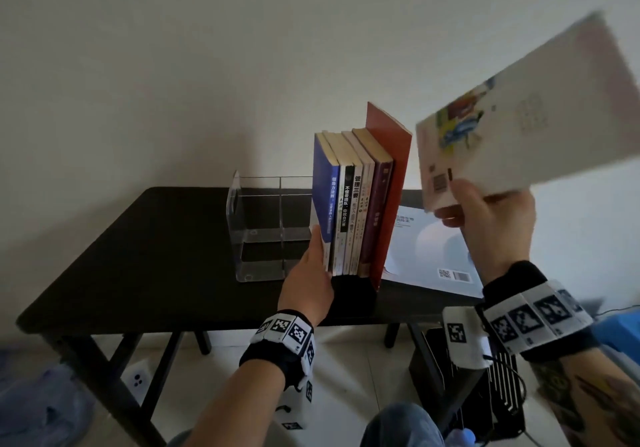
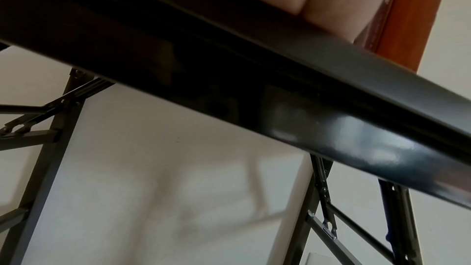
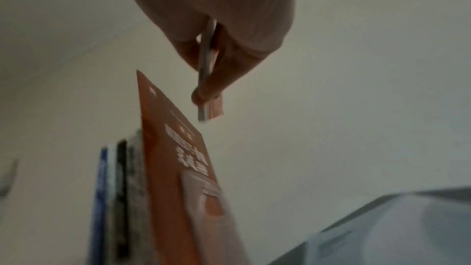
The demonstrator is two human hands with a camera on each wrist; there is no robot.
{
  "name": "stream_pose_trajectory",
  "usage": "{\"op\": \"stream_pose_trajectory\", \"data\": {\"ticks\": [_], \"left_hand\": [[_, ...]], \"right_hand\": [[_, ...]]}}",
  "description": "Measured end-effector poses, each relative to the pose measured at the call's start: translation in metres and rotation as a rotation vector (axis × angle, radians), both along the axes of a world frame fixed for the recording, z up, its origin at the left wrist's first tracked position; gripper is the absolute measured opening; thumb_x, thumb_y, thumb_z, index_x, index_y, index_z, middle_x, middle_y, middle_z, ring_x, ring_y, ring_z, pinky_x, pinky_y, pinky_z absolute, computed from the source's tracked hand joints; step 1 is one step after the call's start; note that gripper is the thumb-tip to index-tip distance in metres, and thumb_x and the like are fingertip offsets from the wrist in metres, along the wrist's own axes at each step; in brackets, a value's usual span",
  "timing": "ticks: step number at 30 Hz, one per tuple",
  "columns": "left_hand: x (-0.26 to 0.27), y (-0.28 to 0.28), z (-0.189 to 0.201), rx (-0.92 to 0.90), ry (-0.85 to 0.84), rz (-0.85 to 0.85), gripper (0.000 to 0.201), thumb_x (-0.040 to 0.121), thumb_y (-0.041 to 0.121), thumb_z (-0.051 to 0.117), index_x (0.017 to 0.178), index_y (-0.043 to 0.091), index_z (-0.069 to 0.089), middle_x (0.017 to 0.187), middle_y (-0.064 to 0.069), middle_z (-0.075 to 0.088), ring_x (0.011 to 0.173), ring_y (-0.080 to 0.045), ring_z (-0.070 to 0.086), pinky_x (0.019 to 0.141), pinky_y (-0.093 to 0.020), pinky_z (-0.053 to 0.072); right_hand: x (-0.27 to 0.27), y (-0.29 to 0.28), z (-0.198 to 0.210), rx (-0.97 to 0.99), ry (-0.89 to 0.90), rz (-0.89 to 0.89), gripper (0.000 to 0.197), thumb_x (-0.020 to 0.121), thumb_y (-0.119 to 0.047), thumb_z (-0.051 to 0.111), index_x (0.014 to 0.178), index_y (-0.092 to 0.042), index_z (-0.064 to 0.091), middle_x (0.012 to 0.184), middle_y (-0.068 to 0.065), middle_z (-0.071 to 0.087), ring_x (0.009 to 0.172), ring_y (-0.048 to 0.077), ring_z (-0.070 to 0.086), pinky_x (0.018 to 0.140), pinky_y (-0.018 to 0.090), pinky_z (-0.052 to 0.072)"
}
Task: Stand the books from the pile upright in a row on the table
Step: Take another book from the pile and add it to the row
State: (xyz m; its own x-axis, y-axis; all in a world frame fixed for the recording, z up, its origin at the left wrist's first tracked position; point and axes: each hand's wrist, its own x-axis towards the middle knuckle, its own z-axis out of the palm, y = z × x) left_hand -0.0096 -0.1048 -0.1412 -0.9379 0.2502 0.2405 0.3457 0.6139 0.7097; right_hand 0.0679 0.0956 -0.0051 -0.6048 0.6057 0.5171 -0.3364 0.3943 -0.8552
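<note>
Table (image 1: 138, 256): dark, matte, flat slab.
Row of books (image 1: 353, 204): upright at centre, glossy paperback spines toward the viewer, tall thin red book (image 1: 391, 183) at its 3 o'clock end.
Pale book (image 1: 519, 117): aloft at 2 o'clock of the row, long axis tilted, blurred; right hand (image 1: 485, 225) pinches its lower corner, so nearer to the open slot.
One white book (image 1: 426, 249) lies flat at 3 o'clock.
Clear acrylic rack (image 1: 263, 225) stands at 9 o'clock.
Left hand (image 1: 308, 280): fingers straight, braced against the blue cover.
</note>
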Motion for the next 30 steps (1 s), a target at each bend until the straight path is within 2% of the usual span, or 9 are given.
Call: {"op": "stream_pose_trajectory", "data": {"ticks": [5, 9, 12, 17, 20, 23, 26, 28, 30], "left_hand": [[-0.004, 0.001, -0.004, -0.02, 0.023, 0.002, 0.099, 0.087, 0.005, 0.057, 0.149, 0.044, -0.011, 0.138, 0.004, 0.052, 0.102, -0.013, 0.064, 0.091, -0.036, 0.055], [-0.002, 0.001, -0.006, -0.004, 0.028, 0.012, 0.089, 0.091, 0.006, 0.05, 0.151, 0.038, -0.008, 0.136, 0.003, 0.052, 0.103, -0.013, 0.063, 0.089, -0.026, 0.054], [0.0, -0.001, -0.004, -0.001, 0.035, 0.018, 0.083, 0.091, 0.007, 0.048, 0.153, 0.031, -0.001, 0.136, 0.004, 0.051, 0.108, -0.012, 0.06, 0.086, -0.015, 0.045], [0.001, -0.001, -0.004, 0.029, 0.044, 0.032, 0.064, 0.093, 0.011, 0.051, 0.148, 0.025, 0.02, 0.115, 0.003, 0.061, 0.093, -0.012, 0.061, 0.073, -0.017, 0.04], [-0.003, 0.0, -0.005, 0.011, 0.031, 0.072, 0.062, 0.094, 0.021, 0.055, 0.145, 0.027, 0.021, 0.117, 0.005, 0.062, 0.101, -0.013, 0.064, 0.076, -0.018, 0.042], [-0.004, 0.001, -0.006, 0.075, -0.052, 0.105, 0.083, 0.091, 0.022, 0.06, 0.152, 0.021, 0.003, 0.124, 0.002, 0.061, 0.098, -0.013, 0.066, 0.075, -0.019, 0.043], [-0.006, -0.002, -0.006, 0.236, -0.069, 0.073, 0.101, 0.084, 0.036, 0.067, 0.151, 0.026, -0.007, 0.139, 0.004, 0.051, 0.115, -0.012, 0.058, 0.087, -0.023, 0.044], [-0.003, -0.003, -0.007, 0.333, 0.007, 0.027, 0.1, 0.076, 0.046, 0.071, 0.148, 0.036, 0.003, 0.148, 0.003, 0.037, 0.131, -0.013, 0.044, 0.103, -0.034, 0.044], [0.003, -0.003, -0.006, 0.251, 0.15, -0.006, 0.087, 0.078, 0.034, 0.075, 0.14, 0.034, 0.014, 0.146, -0.002, 0.027, 0.133, -0.015, 0.036, 0.109, -0.037, 0.04]], "right_hand": [[0.011, -0.038, 0.011, 0.017, 0.252, 0.118, 0.017, 0.094, -0.006, 0.058, 0.097, -0.02, 0.066, 0.084, -0.01, 0.076, 0.061, 0.022, 0.072, 0.055, 0.032, 0.06], [0.016, -0.066, 0.005, 0.241, 0.323, 0.161, 0.029, 0.097, -0.017, 0.055, 0.103, -0.045, 0.064, 0.09, -0.023, 0.071, 0.073, 0.008, 0.073, 0.061, 0.025, 0.059], [0.011, -0.085, -0.012, 0.353, 0.245, 0.224, 0.02, 0.096, -0.012, 0.056, 0.105, -0.028, 0.066, 0.096, -0.012, 0.065, 0.075, -0.012, 0.067, 0.06, 0.01, 0.054], [-0.013, -0.107, -0.041, 0.407, -0.05, 0.275, 0.023, 0.091, -0.026, 0.053, 0.098, -0.01, 0.067, 0.09, 0.007, 0.073, 0.073, 0.021, 0.071, 0.059, 0.034, 0.059], [-0.025, -0.112, -0.051, 0.508, -0.264, 0.258, 0.028, 0.094, -0.023, 0.051, 0.111, -0.003, 0.061, 0.098, 0.016, 0.071, 0.078, 0.029, 0.069, 0.06, 0.032, 0.059], [-0.032, -0.113, -0.058, 0.57, -0.419, 0.237, 0.036, 0.095, -0.026, 0.048, 0.123, -0.005, 0.054, 0.115, 0.017, 0.067, 0.09, 0.033, 0.068, 0.064, 0.026, 0.055], [-0.034, -0.117, -0.06, 0.62, -0.494, 0.213, 0.029, 0.094, -0.023, 0.047, 0.116, -0.006, 0.052, 0.116, 0.019, 0.066, 0.091, 0.034, 0.067, 0.062, 0.023, 0.048], [-0.036, -0.12, -0.061, 0.596, -0.545, 0.216, 0.03, 0.095, -0.022, 0.047, 0.12, -0.007, 0.05, 0.123, 0.018, 0.063, 0.099, 0.034, 0.065, 0.071, 0.027, 0.052], [-0.037, -0.122, -0.061, 0.569, -0.58, 0.208, 0.032, 0.097, -0.025, 0.047, 0.124, -0.007, 0.048, 0.13, 0.018, 0.06, 0.107, 0.034, 0.063, 0.081, 0.032, 0.055]]}}
